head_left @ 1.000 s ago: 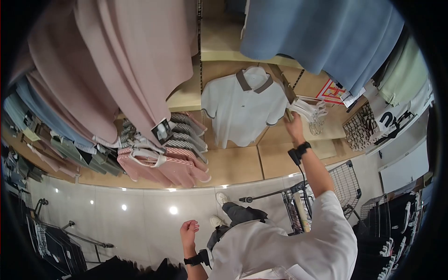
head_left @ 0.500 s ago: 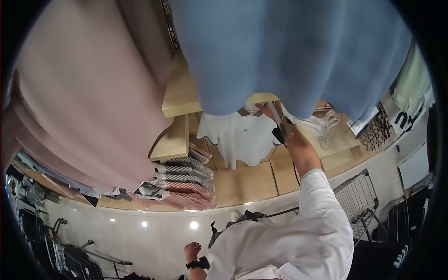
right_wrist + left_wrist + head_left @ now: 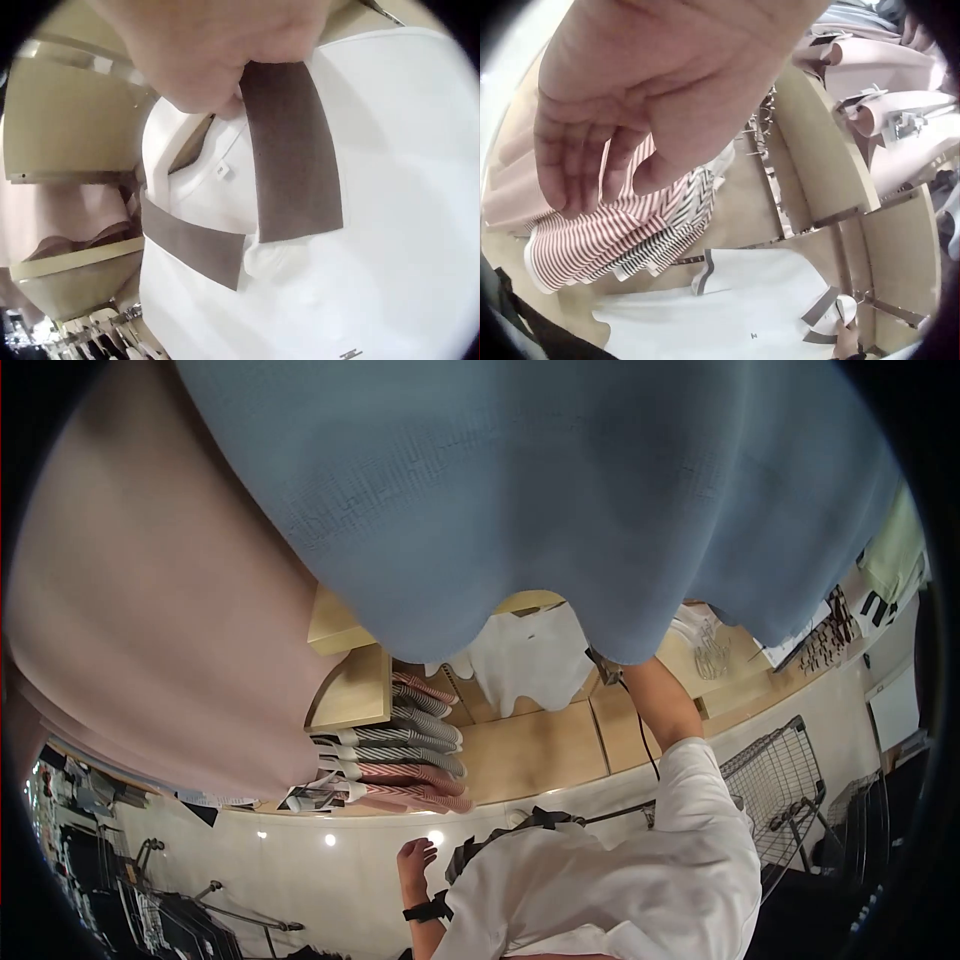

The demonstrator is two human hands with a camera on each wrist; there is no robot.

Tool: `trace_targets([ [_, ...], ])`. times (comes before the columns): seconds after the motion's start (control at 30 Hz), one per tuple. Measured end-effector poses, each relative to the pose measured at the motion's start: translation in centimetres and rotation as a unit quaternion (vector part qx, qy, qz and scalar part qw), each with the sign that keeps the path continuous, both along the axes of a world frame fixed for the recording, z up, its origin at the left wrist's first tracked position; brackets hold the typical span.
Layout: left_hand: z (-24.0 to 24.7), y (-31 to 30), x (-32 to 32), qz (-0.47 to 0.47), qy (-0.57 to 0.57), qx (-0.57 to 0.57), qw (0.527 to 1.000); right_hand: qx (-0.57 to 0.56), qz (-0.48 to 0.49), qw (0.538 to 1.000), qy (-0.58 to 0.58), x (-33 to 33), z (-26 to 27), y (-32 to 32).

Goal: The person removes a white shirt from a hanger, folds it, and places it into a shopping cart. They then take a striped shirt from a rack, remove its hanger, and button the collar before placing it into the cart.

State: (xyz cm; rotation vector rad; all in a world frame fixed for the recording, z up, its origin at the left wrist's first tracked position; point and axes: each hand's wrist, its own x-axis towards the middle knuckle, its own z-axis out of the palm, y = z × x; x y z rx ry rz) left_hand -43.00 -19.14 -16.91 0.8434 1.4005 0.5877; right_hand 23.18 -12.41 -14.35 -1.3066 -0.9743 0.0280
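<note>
A white polo shirt (image 3: 530, 660) with a brown-trimmed collar (image 3: 296, 150) hangs against the wooden display. My right hand (image 3: 225, 52) grips the shirt at the neck, its fingers curled by the collar; the fingertips are partly hidden. In the head view that hand is behind a large blue garment (image 3: 520, 490), with only the forearm showing. The left wrist view also catches my right hand (image 3: 846, 341) at the collar. My left hand (image 3: 415, 865) is held low in front of my body, fingers loosely bent and holding nothing.
Striped knit tops (image 3: 405, 740) hang left of the polo, below a large pink garment (image 3: 150, 590). A wooden shelf (image 3: 350, 690) juts out there. White hangers (image 3: 705, 640) lie to the right. A wire cart (image 3: 775, 780) stands on the floor at right.
My right hand has moved from beside the white hangers to the polo's collar and is now hidden in the head view. The blue garment fills more of that view. My left hand stays low.
</note>
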Motion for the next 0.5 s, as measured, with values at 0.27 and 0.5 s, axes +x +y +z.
trace_targets([
  [0.27, 4.0, 1.8, 2.8, -0.116, -0.039, 0.057, 0.991, 0.128, 0.047, 0.985, 0.109, -2.5, -2.2, -0.2],
  [0.5, 3.9, 1.7, 1.5, -0.201, -0.053, 0.073, 0.975, -0.114, -0.256, 0.892, -0.354, -20.3, 13.4, -10.2],
])
